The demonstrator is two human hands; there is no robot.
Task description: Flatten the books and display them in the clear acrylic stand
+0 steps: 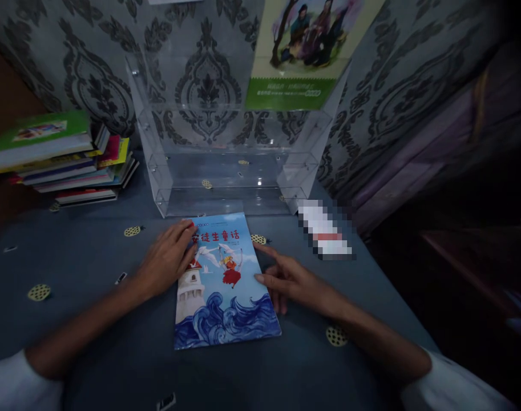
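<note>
Blue book (230,297) flat on counter (110,354), between both hands. One book there; one green-banded book (294,91) in one clear rack (226,200); one stack (72,160) of several books at left, exact count unclear. Left hand (168,257) palm down over book's left edge, grip cannot be told. Right hand (292,279) at right edge, thumb and forefinger parted.

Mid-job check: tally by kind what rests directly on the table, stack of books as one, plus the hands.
Hands: 2, left hand and right hand
Blue-covered book: 1
Stack of books: 1
Clear rack: 1
Pixelated item: 1, can't tell what it is
Total: 6
</note>
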